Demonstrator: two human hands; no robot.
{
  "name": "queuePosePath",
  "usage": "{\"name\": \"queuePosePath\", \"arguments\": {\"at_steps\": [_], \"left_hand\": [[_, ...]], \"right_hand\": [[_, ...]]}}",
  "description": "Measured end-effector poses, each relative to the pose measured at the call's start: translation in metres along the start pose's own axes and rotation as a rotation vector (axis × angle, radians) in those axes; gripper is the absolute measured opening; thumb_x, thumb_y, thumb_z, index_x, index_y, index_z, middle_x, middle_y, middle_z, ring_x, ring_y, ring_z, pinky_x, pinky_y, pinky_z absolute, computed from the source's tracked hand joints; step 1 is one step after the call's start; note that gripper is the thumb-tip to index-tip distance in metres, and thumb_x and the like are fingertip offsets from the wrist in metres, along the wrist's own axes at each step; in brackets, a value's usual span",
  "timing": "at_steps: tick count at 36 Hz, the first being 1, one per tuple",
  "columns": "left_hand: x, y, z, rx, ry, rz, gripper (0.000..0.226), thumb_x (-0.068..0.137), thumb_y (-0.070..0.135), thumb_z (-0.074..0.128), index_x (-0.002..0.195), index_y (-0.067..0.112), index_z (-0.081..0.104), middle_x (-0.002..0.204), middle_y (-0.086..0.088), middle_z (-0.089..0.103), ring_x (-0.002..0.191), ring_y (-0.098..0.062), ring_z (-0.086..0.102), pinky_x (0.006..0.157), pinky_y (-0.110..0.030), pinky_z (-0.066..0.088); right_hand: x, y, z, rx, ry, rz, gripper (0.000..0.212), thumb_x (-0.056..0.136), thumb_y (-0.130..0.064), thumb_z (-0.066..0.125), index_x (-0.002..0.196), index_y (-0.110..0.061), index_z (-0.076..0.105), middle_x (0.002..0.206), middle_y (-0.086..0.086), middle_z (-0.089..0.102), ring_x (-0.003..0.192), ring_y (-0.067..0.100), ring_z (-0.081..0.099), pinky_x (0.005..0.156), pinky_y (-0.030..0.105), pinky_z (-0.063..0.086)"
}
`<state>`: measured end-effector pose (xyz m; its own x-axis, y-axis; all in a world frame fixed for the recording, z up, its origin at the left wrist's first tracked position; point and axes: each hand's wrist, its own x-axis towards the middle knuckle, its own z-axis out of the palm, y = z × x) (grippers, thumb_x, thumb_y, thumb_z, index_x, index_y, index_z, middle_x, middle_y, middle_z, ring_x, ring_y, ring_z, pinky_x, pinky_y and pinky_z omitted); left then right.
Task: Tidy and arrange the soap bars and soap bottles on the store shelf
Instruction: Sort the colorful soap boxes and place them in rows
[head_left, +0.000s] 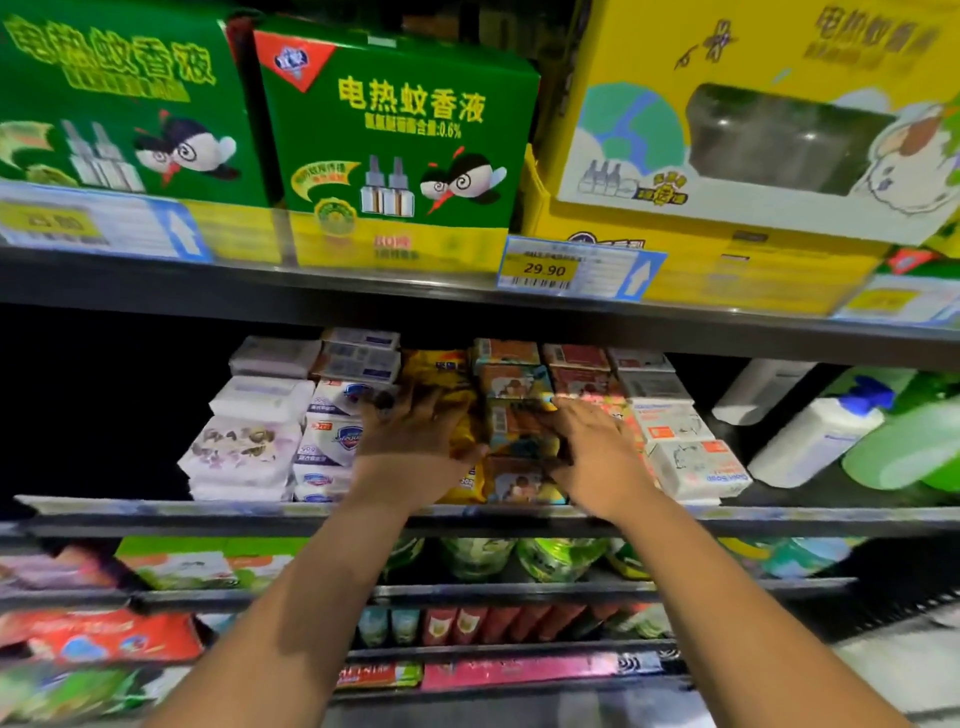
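Spanning the middle of the frame, the shelf (208, 512) is stocked at centre right with soap bottles (815, 441), judged heavier and slick, best taken round the body; the stacked soap bars (514, 384) at centre are judged light, stiff and slippery-wrapped, best clasped by the sides; the right hand (587, 447) is laid flat on them, fingers apart; the left hand (415, 431) covers yellow packets (441, 364), its grip indiscernible.

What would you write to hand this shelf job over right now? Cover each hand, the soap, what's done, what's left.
Left hand lies on the yellow soap packs; grip unclear.
Right hand presses flat against the orange soap stack.
Done: white bars at the left look stacked.
Left: square those two stacks; check the white bottle and green bottle at the right, which look tipped.
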<state>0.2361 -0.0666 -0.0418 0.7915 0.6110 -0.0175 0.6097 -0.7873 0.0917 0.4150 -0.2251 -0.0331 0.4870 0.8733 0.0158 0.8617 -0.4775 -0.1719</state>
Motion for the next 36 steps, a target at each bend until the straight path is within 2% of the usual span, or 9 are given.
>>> {"name": "queuePosePath", "arguments": {"at_steps": [3,7,11,19,23,27,29,32,36], "left_hand": [[-0.001,0.0,-0.001,0.0,0.005,0.01,0.071,0.088,0.08,0.018,0.151,0.046,0.016,0.165,0.01,0.012,0.153,-0.023,0.005,0.115,-0.065,0.003],[-0.001,0.0,-0.002,0.016,0.005,0.015,0.07,0.088,0.08,0.018,0.15,0.046,0.017,0.165,0.008,0.013,0.152,-0.025,0.007,0.115,-0.067,-0.001],[-0.003,0.001,-0.004,0.032,0.007,0.017,0.07,0.089,0.078,0.018,0.15,0.044,0.018,0.165,0.007,0.013,0.152,-0.026,0.008,0.114,-0.069,-0.003],[-0.004,0.0,-0.007,0.04,0.003,0.009,0.077,0.083,0.085,0.017,0.148,0.045,0.019,0.164,0.01,0.014,0.152,-0.024,0.009,0.113,-0.067,0.003],[-0.004,0.0,-0.013,-0.043,-0.005,-0.015,0.084,0.077,0.091,0.028,0.148,0.045,0.023,0.161,0.009,0.021,0.149,-0.022,0.015,0.114,-0.065,0.007],[-0.012,0.0,-0.031,-0.322,-0.044,-0.023,0.091,0.077,0.078,0.059,0.151,0.054,0.012,0.164,0.008,0.015,0.152,-0.024,0.007,0.12,-0.057,0.0],[-0.025,0.001,-0.04,-0.558,0.026,0.064,0.084,0.081,0.059,0.072,0.145,0.062,0.018,0.16,0.015,0.021,0.149,-0.021,0.016,0.122,-0.048,0.014],[-0.049,0.01,-0.044,-0.902,0.105,0.231,0.073,0.08,0.03,0.082,0.122,0.071,0.04,0.142,0.038,0.033,0.135,-0.004,0.04,0.111,-0.035,0.042],[-0.079,0.034,-0.037,-1.467,0.157,0.17,0.052,0.073,0.013,0.084,0.109,0.046,0.065,0.115,0.015,0.07,0.106,-0.013,0.068,0.084,-0.033,0.058]], "right_hand": [[-0.001,0.0,0.0,0.048,0.045,-0.005,0.071,0.079,-0.041,0.075,0.142,-0.029,0.044,0.143,-0.004,0.043,0.135,0.023,0.037,0.108,0.041,0.032],[0.001,-0.004,-0.005,0.084,0.035,0.041,0.088,0.075,-0.041,0.082,0.151,-0.025,0.039,0.134,0.0,0.044,0.131,0.024,0.036,0.109,0.04,0.033],[0.008,-0.006,-0.013,0.106,-0.002,0.068,0.088,0.067,-0.045,0.087,0.143,-0.022,0.05,0.113,-0.005,0.037,0.125,0.022,0.04,0.104,0.034,0.038],[-0.014,-0.021,-0.025,0.312,0.137,0.064,0.069,0.066,-0.03,0.088,0.127,-0.026,0.055,0.113,-0.009,0.059,0.104,0.018,0.059,0.081,0.033,0.048],[-0.031,-0.031,-0.027,0.455,0.218,0.106,0.068,0.069,-0.033,0.09,0.129,-0.029,0.059,0.112,-0.013,0.062,0.101,0.013,0.062,0.086,0.035,0.053],[-0.047,-0.037,-0.036,0.738,0.247,0.209,0.057,0.073,-0.032,0.089,0.123,-0.031,0.062,0.107,-0.016,0.067,0.093,-0.003,0.063,0.079,0.021,0.051],[-0.056,-0.04,-0.041,0.911,0.209,0.255,0.049,0.075,-0.032,0.088,0.117,-0.032,0.064,0.104,-0.013,0.07,0.085,0.0,0.065,0.073,0.023,0.05],[-0.068,-0.044,-0.044,1.179,0.108,0.312,0.045,0.076,-0.034,0.084,0.118,-0.025,0.069,0.121,-0.002,0.07,0.1,0.014,0.07,0.083,0.036,0.056],[-0.09,-0.061,-0.051,1.492,-0.074,0.34,0.044,0.08,-0.043,0.067,0.112,-0.013,0.07,0.099,0.007,0.076,0.078,0.02,0.07,0.058,0.027,0.05]]}}
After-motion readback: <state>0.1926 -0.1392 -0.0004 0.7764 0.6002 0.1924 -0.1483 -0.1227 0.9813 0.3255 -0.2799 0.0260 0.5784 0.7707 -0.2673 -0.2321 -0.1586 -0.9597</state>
